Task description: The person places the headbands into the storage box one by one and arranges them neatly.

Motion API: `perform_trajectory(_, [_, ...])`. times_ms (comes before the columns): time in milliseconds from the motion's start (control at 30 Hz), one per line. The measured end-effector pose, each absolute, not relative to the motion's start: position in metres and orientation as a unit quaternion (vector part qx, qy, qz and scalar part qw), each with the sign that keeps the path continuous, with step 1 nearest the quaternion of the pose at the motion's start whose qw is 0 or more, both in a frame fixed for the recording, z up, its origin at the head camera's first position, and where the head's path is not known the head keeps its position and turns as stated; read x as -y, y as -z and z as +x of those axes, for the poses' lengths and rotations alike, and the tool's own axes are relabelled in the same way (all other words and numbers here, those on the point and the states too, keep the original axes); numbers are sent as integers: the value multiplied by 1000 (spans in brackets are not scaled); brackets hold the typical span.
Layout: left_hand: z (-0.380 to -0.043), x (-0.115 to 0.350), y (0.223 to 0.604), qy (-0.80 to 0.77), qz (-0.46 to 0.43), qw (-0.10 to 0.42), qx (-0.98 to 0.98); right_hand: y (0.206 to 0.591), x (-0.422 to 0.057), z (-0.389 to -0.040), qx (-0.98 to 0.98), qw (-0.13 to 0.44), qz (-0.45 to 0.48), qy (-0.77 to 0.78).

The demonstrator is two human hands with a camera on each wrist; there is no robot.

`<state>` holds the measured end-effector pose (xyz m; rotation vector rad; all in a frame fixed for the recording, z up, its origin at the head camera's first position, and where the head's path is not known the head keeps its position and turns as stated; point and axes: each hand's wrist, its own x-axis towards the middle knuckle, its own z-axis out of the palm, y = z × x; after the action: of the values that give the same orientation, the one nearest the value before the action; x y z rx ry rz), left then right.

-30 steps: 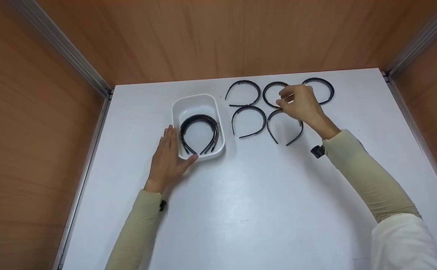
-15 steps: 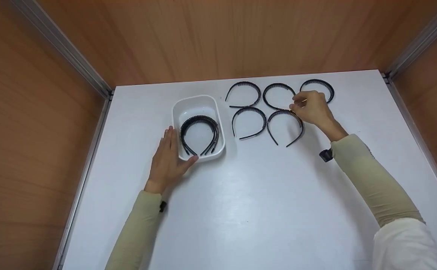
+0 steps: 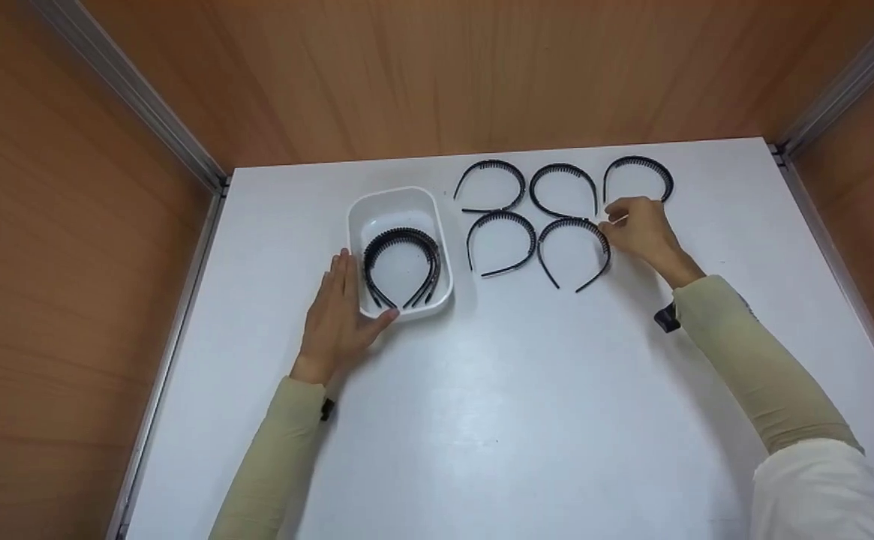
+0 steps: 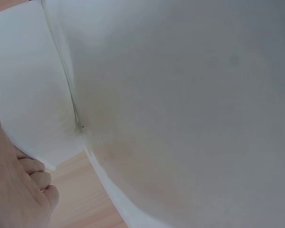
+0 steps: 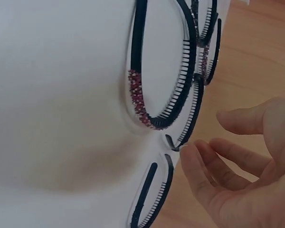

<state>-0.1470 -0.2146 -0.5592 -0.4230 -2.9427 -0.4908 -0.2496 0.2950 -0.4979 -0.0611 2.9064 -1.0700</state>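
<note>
My left hand (image 3: pixel 329 319) rests against the left side of a white plastic tray (image 3: pixel 446 225), fingers straight along its wall and thumb at the near corner. Inside the tray lie several black toothed headbands (image 3: pixel 400 235), nested together. My right hand (image 3: pixel 643 234) hovers between the back right headband (image 3: pixel 638 160) and the front right headband (image 3: pixel 594 231). In the right wrist view this hand (image 5: pixel 247 161) has loosely bent fingers, the thumb apart from them, and nothing between. The nearest headband (image 5: pixel 137 97) there carries a reddish, speckled stretch on its band.
More black headbands lie on the white table (image 3: pixel 482 390): a back left one (image 3: pixel 521 184), a back middle one (image 3: pixel 557 168) and a front left one (image 3: pixel 503 216). Wood-grain panels (image 3: pixel 437 75) enclose the table at the back and both sides.
My right hand has moved right and slightly nearer, from over the back middle headband to beside the back right one. The headbands and my left hand have kept their places.
</note>
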Motion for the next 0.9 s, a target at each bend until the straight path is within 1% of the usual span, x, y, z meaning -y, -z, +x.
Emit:
perform_trajectory(300, [-148,215,560,153,-133,49,978,518,-305,-246,-934,42,-11,355])
perform_trajectory(433, [-147,215,560,159,-132,53,977,526,-305,-244,-936,50,-7,349])
perform_trajectory(900, [-147,214,561,171,-130,59,975,531,-302,-241,-931,66,-6,359])
